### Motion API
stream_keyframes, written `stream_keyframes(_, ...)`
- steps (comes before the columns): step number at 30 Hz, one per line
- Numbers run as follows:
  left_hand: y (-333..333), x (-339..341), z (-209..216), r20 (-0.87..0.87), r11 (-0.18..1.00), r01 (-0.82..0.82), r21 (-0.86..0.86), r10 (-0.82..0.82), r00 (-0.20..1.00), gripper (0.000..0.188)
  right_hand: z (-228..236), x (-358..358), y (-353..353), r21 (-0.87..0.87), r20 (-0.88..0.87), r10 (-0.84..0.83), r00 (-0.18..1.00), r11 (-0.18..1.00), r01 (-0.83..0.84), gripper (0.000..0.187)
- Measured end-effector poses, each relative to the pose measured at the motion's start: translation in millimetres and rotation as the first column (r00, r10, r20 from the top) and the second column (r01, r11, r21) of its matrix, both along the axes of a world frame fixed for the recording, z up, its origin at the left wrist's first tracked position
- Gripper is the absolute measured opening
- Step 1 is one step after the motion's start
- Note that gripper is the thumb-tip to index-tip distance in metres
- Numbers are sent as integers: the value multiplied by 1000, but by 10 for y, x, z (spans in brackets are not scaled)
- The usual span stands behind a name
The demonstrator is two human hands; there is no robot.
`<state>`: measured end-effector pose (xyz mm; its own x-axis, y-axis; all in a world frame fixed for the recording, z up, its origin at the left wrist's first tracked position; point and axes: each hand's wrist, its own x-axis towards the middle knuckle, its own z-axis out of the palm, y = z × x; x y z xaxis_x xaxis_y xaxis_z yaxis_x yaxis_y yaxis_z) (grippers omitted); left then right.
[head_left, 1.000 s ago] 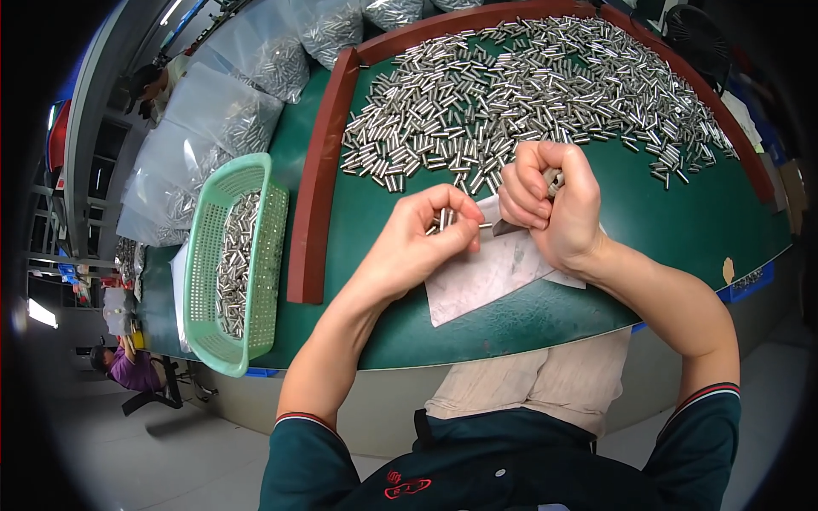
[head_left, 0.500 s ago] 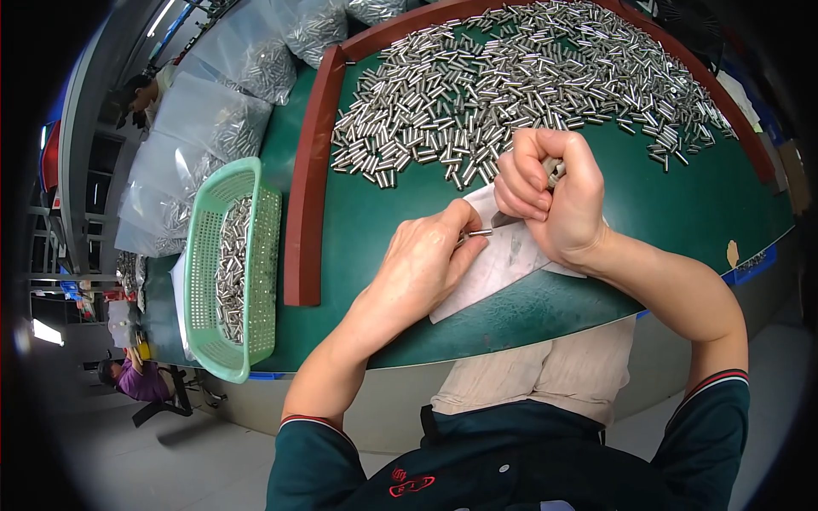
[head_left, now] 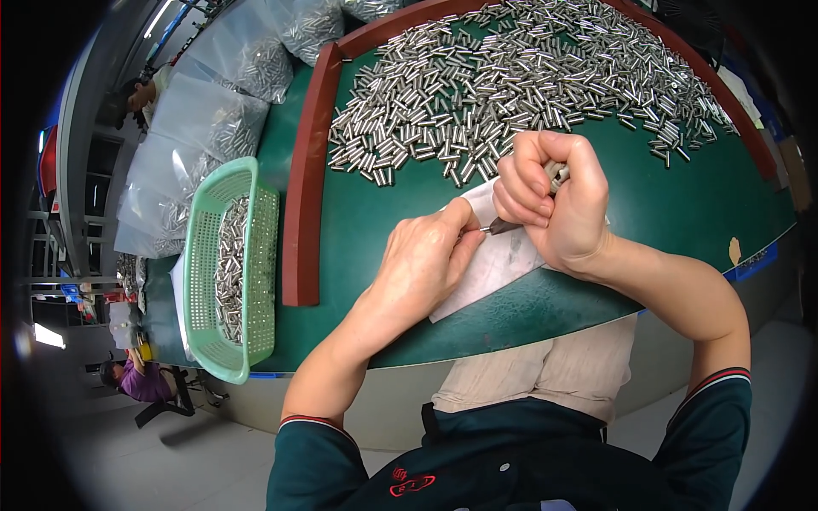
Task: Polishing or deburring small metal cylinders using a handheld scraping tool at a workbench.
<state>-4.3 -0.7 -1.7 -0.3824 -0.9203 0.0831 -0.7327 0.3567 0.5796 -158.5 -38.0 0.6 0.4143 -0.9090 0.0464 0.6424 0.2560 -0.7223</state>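
Thumb and fingertips of my left hand (head_left: 426, 251) pinch a small metal pin (head_left: 486, 229), with one end sticking out to the right. My right hand (head_left: 550, 196) is wrapped in a fist round a hand tool (head_left: 504, 226) with a dark pointed tip and a pale handle; most of it is hidden in the palm. That tip meets, or nearly meets, the exposed pin end. Beneath both hands lies a smudged whitish cloth or sheet (head_left: 477, 285). Beyond them spreads a large heap of shiny metal pins (head_left: 477, 94) on the green tabletop (head_left: 673, 204).
A red-brown raised border (head_left: 305, 204) edges the heap. To its left stands a green perforated plastic basket (head_left: 266, 298) partly filled with pins. Clear plastic bags of pins (head_left: 213, 119) line the far left. Two people are in the left background, one in purple (head_left: 145, 381).
The tool's tip has come against or close to the pin's end. Less of the pin now shows beyond my left fingertips. Both hands stay in nearly the same place.
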Motion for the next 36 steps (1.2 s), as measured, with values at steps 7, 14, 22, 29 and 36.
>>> stream_keyframes(7,11,-10,-5,0,1000,-12,-8,12,1000,10,-19,4,5,-17,-1,3,1000,1000,-3,34)
stream_keyframes(14,4,-24,-15,9,1000,-24,-16,24,1000,8,-51,68,100,-188,-92,-50,994,982,33,35)
stream_keyframes(22,-10,-30,7,14,999,-19,-36,19,1000,7,-102,85,43,-186,-125,-53,991,982,29,35)
stream_keyframes(29,-119,156,75,-785,696,376,612,477,395,9,-88,28,12,-120,-74,11,997,993,-20,35)
stream_keyframes(36,-197,243,1,-760,598,508,620,620,198,12,-40,21,-21,-58,-72,38,997,997,-42,34)
